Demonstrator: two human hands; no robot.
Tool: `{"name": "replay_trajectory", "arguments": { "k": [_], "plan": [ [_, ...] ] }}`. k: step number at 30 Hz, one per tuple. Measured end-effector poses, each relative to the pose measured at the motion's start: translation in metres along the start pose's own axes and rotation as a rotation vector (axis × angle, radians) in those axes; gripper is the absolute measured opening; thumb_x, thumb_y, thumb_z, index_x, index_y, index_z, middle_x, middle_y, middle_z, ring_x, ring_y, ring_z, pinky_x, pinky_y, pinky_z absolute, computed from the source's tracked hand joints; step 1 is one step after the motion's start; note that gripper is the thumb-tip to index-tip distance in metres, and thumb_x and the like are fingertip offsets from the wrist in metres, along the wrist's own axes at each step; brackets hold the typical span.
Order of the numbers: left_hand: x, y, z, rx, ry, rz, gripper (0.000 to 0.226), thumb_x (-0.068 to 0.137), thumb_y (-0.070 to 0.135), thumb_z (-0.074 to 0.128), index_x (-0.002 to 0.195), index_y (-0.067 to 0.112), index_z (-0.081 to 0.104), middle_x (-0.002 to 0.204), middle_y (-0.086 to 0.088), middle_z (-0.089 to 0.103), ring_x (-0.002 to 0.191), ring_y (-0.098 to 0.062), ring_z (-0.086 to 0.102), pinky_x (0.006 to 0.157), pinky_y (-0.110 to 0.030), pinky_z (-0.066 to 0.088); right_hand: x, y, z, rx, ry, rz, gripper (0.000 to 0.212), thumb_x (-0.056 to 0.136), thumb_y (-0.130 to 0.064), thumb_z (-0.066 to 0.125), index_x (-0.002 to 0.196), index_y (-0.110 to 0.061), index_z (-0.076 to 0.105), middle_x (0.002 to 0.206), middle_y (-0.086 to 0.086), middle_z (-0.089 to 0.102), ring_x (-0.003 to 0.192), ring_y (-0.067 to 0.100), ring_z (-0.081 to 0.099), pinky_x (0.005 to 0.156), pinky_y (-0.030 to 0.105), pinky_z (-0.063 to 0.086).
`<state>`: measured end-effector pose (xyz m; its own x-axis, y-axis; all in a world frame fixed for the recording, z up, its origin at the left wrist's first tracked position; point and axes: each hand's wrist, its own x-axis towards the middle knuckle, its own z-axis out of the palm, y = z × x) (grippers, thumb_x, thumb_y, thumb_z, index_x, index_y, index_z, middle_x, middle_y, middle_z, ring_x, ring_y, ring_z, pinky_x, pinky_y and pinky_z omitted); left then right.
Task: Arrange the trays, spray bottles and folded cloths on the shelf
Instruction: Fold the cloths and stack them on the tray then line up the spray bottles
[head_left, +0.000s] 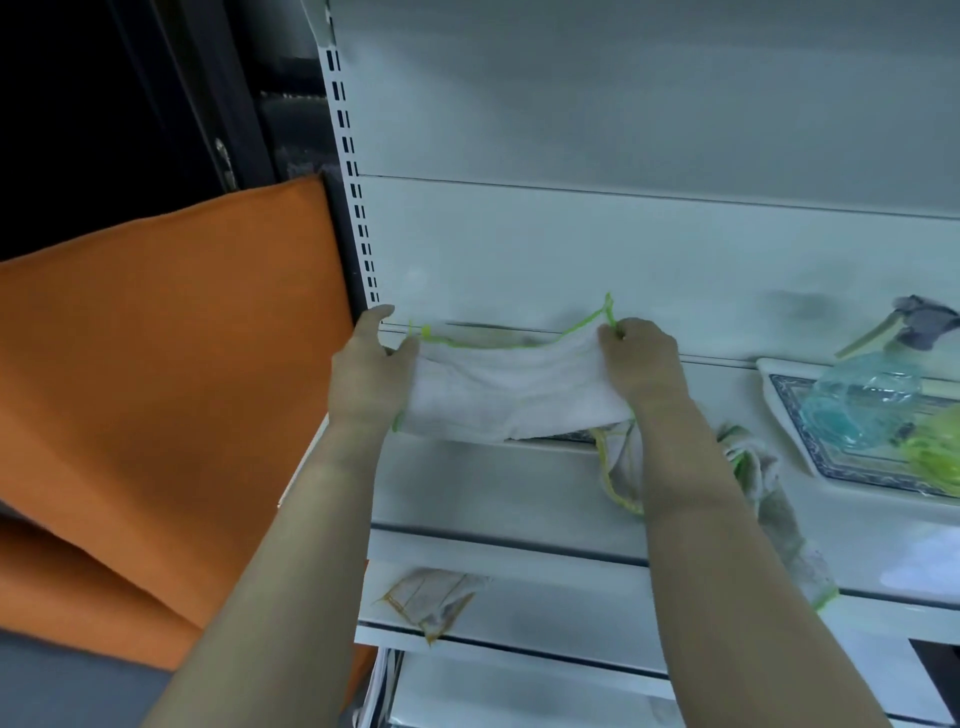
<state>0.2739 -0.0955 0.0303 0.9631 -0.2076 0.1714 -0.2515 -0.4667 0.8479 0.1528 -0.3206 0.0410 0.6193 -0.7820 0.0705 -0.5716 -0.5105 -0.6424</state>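
1. Fingers (612, 332) of the right hand (641, 364) are curled tight and pinch the right end of a white cloth (509, 395) with green edging. The left hand (371, 374) pinches the left end between its thumb and curled fingers, with the forefinger sticking up straight.
2. Nearest, on the lower shelf (545, 608), a crumpled brown-edged cloth (431, 597) lies near the left end, one corner hanging over the front edge.
3. Above it, over the left part of the upper shelf (493, 483), the white cloth hangs stretched between the two hands and sags in the middle. A strip of dark patterned rim shows just under its lower edge.
4. Under the right forearm a rumpled yellow-edged cloth (621, 467) lies on the upper shelf. Just right of the forearm a green-edged cloth (779, 519) drapes over the front edge. I cannot tell whether the two are one piece.
5. Toward the right end sits a white tray (795, 415) with a blue patterned border. A clear bluish spray bottle (857, 400) leans in it, its grey trigger head toward the back, beside a blurred yellow-green thing (935, 457).
6. Farthest back, the white back panel (623, 234) rises behind the upper shelf, with a perforated upright (353, 182) at its left edge and an orange panel (156, 364) beyond.
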Motion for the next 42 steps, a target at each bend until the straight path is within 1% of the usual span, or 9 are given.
{"name": "replay_trajectory", "arguments": {
  "k": [6, 11, 13, 19, 22, 28, 33, 37, 42],
  "plan": [
    [-0.015, -0.027, 0.002, 0.194, -0.067, -0.004, 0.038, 0.085, 0.035, 0.059, 0.123, 0.034, 0.059, 0.106, 0.006, 0.065, 0.093, -0.021, 0.061, 0.082, -0.035, 0.051, -0.027, 0.008, -0.023, -0.014, 0.042, -0.001, 0.028, 0.089, -0.025, 0.058, 0.111, -0.009, 0.066, 0.11, 0.013, 0.065, 0.11, 0.029, 0.056, 0.086, 0.032, 0.043],
    [-0.036, -0.037, 0.011, 0.469, -0.078, -0.022, 0.05, 0.094, 0.053, 0.039, 0.141, 0.036, 0.038, 0.112, -0.005, 0.063, 0.107, -0.032, 0.057, 0.086, -0.04, 0.028, -0.072, -0.001, -0.023, 0.19, -0.319, 0.138, 0.018, 0.095, -0.022, 0.044, 0.096, -0.011, 0.059, 0.066, 0.015, 0.063, 0.042, 0.012, 0.061, 0.038, 0.013, 0.04],
    [-0.039, -0.039, 0.011, 0.477, -0.09, -0.009, 0.05, 0.096, 0.049, 0.038, 0.143, 0.037, 0.034, 0.106, -0.006, 0.067, 0.104, -0.032, 0.059, 0.082, -0.039, 0.024, -0.081, -0.002, -0.012, 0.278, -0.387, 0.192, 0.017, 0.095, -0.018, 0.04, 0.093, -0.011, 0.055, 0.068, 0.018, 0.061, 0.039, 0.02, 0.062, 0.037, 0.015, 0.039],
    [-0.048, -0.046, 0.005, 0.332, -0.016, -0.018, 0.035, 0.097, 0.041, 0.045, 0.129, 0.029, 0.053, 0.102, 0.007, 0.068, 0.087, -0.018, 0.048, 0.083, -0.034, 0.026, -0.082, 0.001, 0.006, 0.193, -0.192, 0.061, 0.027, 0.093, -0.014, 0.04, 0.095, 0.0, 0.063, 0.077, 0.022, 0.064, 0.056, 0.027, 0.071, 0.052, 0.029, 0.051],
    [-0.053, -0.046, 0.002, 0.251, -0.044, -0.046, 0.034, 0.098, 0.037, 0.046, 0.131, 0.028, 0.051, 0.084, 0.017, 0.057, 0.084, -0.02, 0.051, 0.085, -0.032, 0.023, -0.081, -0.006, 0.022, 0.062, 0.081, -0.09, 0.024, 0.091, -0.009, 0.046, 0.098, 0.002, 0.066, 0.094, 0.022, 0.068, 0.084, 0.034, 0.067, 0.077, 0.036, 0.047],
    [-0.06, -0.047, 0.003, 0.187, -0.071, -0.001, 0.035, 0.094, 0.026, 0.052, 0.129, 0.031, 0.052, 0.076, 0.016, 0.059, 0.081, -0.022, 0.06, 0.095, -0.041, 0.04, -0.086, -0.044, 0.041, 0.189, 0.326, -0.354, 0.038, 0.087, 0.006, 0.047, 0.115, -0.015, 0.063, 0.105, 0.009, 0.063, 0.09, 0.028, 0.06, 0.068, 0.026, 0.034],
    [-0.059, -0.05, -0.002, 0.064, -0.073, -0.051, 0.014, 0.093, 0.026, 0.042, 0.091, 0.026, 0.056, 0.072, 0.005, 0.061, 0.074, -0.024, 0.055, 0.083, -0.044, 0.043, -0.108, -0.064, 0.066, 0.18, -0.12, -0.566, 0.069, 0.088, -0.002, 0.048, 0.142, -0.043, 0.032, 0.104, -0.007, 0.061, 0.108, 0.018, 0.06, 0.092, 0.029, 0.047],
    [-0.06, -0.043, -0.009, -0.048, -0.072, -0.119, 0.038, 0.102, 0.031, 0.026, 0.088, 0.019, 0.059, 0.084, -0.002, 0.059, 0.09, -0.033, 0.052, 0.092, -0.043, 0.038, -0.109, -0.05, 0.092, -0.045, -0.195, -0.625, 0.038, 0.082, -0.009, 0.06, 0.117, -0.021, 0.068, 0.109, 0.004, 0.068, 0.102, 0.025, 0.065, 0.088, 0.037, 0.051],
    [-0.056, -0.048, -0.005, 0.069, -0.088, -0.076, 0.035, 0.095, 0.046, 0.04, 0.076, 0.018, 0.051, 0.063, 0.002, 0.055, 0.071, -0.025, 0.052, 0.084, -0.044, 0.041, -0.11, -0.049, 0.092, 0.056, -0.203, -0.588, 0.023, 0.078, -0.014, 0.064, 0.098, -0.014, 0.076, 0.105, 0.0, 0.066, 0.095, 0.015, 0.065, 0.09, 0.026, 0.049]
  ]
}}
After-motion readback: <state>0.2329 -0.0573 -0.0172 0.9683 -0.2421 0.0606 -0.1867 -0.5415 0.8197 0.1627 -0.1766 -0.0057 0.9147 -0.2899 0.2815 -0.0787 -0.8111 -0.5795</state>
